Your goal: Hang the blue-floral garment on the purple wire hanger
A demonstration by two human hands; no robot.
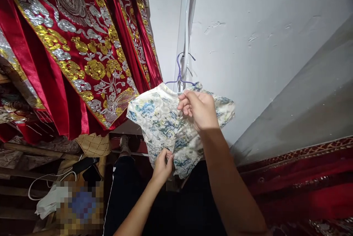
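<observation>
Head view, looking down past two bare forearms toward a white wall (261, 26). Small cream garment with blue and green floral print (162, 118) hanging on a thin purple wire hanger (179, 72), hook up against a pale vertical strip at the wall corner. Right hand (197, 109) raised at the garment's neckline, fingers curled shut and pinching the fabric just below the hanger. Left hand (162, 166) lower, closed on the bottom hem, thumb and fingers gathering the cloth. Garment stretched loosely between the two grips, short sleeves spread to either side. To the left, heavy red robes with gold and silver embroidery (77, 52) hanging close beside the garment, nearly touching its sleeve. Below, black trousers with a white side stripe (124, 195). Lower left: white cable (49, 177), cluttered wooden shelving, a blurred patch. Lower right: red patterned cloth with a woven border (303, 181) running along a grey slanted surface.
</observation>
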